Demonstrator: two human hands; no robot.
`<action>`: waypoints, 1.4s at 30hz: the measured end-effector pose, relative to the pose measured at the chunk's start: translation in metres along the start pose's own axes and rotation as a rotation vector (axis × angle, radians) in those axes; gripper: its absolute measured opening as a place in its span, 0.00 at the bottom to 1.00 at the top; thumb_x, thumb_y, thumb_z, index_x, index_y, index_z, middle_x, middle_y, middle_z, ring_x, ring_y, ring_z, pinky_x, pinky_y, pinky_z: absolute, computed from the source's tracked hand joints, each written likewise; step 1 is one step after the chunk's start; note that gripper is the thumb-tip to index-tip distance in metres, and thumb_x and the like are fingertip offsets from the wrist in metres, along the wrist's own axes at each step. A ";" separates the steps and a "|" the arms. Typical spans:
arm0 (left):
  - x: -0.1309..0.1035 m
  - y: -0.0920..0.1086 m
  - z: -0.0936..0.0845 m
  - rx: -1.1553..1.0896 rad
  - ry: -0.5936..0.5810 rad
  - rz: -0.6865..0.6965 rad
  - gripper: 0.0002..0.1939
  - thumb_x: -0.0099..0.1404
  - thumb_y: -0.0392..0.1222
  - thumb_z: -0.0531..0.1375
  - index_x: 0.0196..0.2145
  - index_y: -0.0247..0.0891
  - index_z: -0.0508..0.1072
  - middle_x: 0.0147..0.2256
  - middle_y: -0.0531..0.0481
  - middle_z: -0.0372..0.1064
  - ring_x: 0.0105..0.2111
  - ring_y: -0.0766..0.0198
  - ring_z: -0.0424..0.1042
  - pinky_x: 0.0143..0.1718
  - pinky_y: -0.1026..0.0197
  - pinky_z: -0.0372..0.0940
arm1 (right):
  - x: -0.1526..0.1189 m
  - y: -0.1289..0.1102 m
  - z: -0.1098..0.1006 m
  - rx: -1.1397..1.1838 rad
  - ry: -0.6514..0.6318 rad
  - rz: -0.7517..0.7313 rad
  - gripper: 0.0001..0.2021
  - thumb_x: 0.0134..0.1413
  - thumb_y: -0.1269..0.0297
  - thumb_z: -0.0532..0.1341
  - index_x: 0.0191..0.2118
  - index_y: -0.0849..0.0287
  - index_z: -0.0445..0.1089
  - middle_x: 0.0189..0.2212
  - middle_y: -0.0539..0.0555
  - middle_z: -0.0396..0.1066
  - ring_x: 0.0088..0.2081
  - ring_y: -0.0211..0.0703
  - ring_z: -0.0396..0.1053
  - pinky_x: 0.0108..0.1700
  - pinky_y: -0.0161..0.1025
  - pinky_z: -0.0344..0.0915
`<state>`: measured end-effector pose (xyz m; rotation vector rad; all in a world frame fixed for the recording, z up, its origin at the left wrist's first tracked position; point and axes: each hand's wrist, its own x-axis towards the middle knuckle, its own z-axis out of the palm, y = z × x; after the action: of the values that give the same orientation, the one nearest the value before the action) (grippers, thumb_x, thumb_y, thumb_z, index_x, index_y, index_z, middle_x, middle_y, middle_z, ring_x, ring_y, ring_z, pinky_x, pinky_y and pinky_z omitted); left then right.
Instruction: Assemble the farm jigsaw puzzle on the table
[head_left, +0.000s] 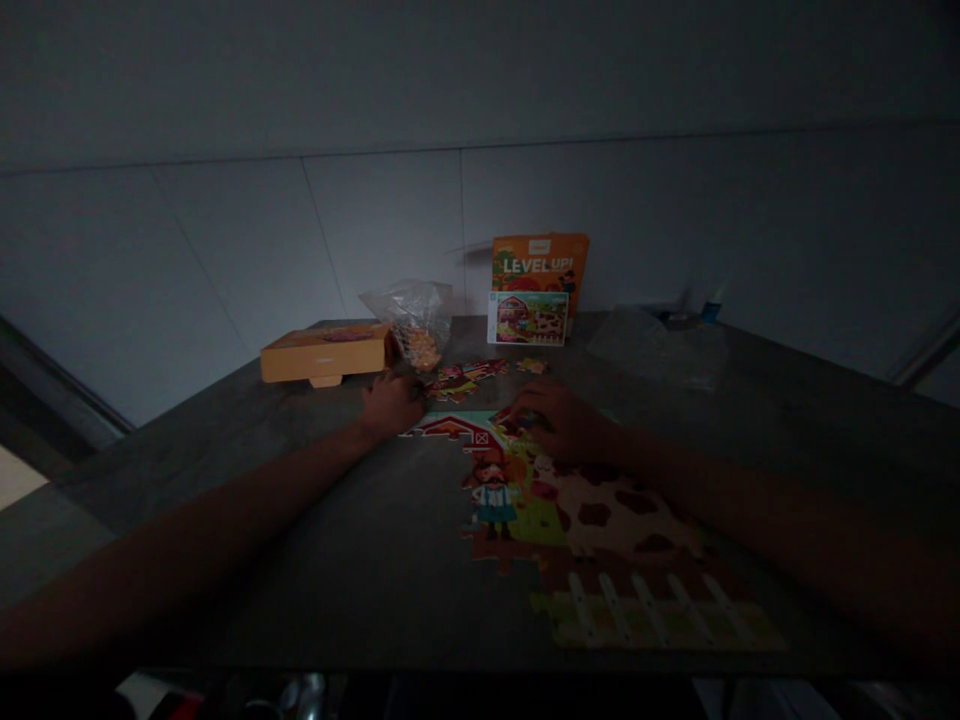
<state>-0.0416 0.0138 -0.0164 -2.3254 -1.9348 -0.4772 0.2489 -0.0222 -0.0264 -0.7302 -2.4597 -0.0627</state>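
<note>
A partly assembled farm puzzle lies on the grey table, showing a cow, a farmer, a barn roof and a white fence. Over its upper part, my right hand is closed, fingers bent down on a puzzle piece with red in it. Dim light blurs where that piece ends and the puzzle begins. My left hand rests loosely on the table by the puzzle's upper left corner, fingers slightly apart, nothing visible in it. Just beyond both hands are loose puzzle pieces, several overlapping.
An orange open box sits at the back left, beside a clear bag of pieces. A picture card leans on an upright orange box near the wall. Another clear plastic bag lies at the back right.
</note>
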 end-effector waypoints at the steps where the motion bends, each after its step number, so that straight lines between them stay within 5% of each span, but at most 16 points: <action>1: 0.000 0.001 0.000 -0.006 -0.001 0.037 0.17 0.66 0.45 0.54 0.49 0.43 0.76 0.51 0.40 0.71 0.55 0.44 0.66 0.55 0.41 0.62 | 0.000 0.001 0.000 -0.013 0.004 0.007 0.16 0.39 0.79 0.54 0.36 0.60 0.71 0.34 0.56 0.70 0.39 0.48 0.66 0.44 0.46 0.64; 5: 0.000 0.004 -0.001 -0.058 -0.024 0.273 0.18 0.69 0.45 0.52 0.53 0.44 0.74 0.51 0.47 0.73 0.53 0.56 0.69 0.59 0.55 0.61 | 0.000 0.001 0.000 -0.026 0.014 0.002 0.17 0.42 0.80 0.55 0.38 0.59 0.72 0.35 0.56 0.70 0.40 0.47 0.67 0.45 0.46 0.64; 10: -0.001 0.002 0.002 -0.157 -0.011 0.506 0.19 0.68 0.44 0.53 0.53 0.40 0.74 0.52 0.44 0.71 0.52 0.55 0.70 0.57 0.52 0.64 | 0.002 -0.005 -0.004 0.026 0.000 -0.088 0.13 0.59 0.71 0.55 0.47 0.58 0.73 0.41 0.58 0.71 0.43 0.46 0.67 0.47 0.46 0.65; 16: 0.000 0.000 0.004 -0.264 -0.001 0.725 0.17 0.69 0.41 0.53 0.52 0.41 0.74 0.55 0.45 0.70 0.55 0.56 0.68 0.58 0.50 0.63 | 0.002 -0.006 -0.004 0.067 -0.036 -0.117 0.12 0.63 0.66 0.55 0.47 0.57 0.74 0.43 0.58 0.73 0.45 0.47 0.68 0.50 0.49 0.65; 28: -0.002 0.003 0.000 -0.275 0.033 0.712 0.12 0.68 0.41 0.57 0.39 0.39 0.80 0.44 0.45 0.76 0.46 0.56 0.74 0.50 0.52 0.68 | 0.001 -0.002 -0.001 0.045 0.013 -0.066 0.12 0.64 0.66 0.54 0.45 0.59 0.75 0.41 0.59 0.72 0.43 0.46 0.68 0.46 0.47 0.66; 35: -0.005 0.006 0.004 -0.189 0.066 0.748 0.20 0.71 0.42 0.53 0.60 0.41 0.67 0.53 0.41 0.70 0.53 0.52 0.67 0.55 0.44 0.62 | 0.002 -0.005 -0.002 0.039 0.023 -0.059 0.11 0.62 0.67 0.55 0.44 0.59 0.76 0.39 0.58 0.72 0.41 0.45 0.69 0.45 0.46 0.67; 42: -0.002 0.007 0.003 -0.129 -0.015 0.762 0.19 0.73 0.43 0.51 0.58 0.45 0.69 0.57 0.43 0.67 0.58 0.52 0.64 0.59 0.43 0.57 | 0.001 -0.003 -0.001 0.040 0.019 -0.049 0.12 0.62 0.67 0.55 0.44 0.60 0.76 0.39 0.59 0.71 0.41 0.47 0.68 0.45 0.47 0.67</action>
<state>-0.0345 0.0112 -0.0184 -2.8790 -0.8968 -0.5008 0.2474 -0.0241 -0.0249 -0.6488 -2.4537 -0.0388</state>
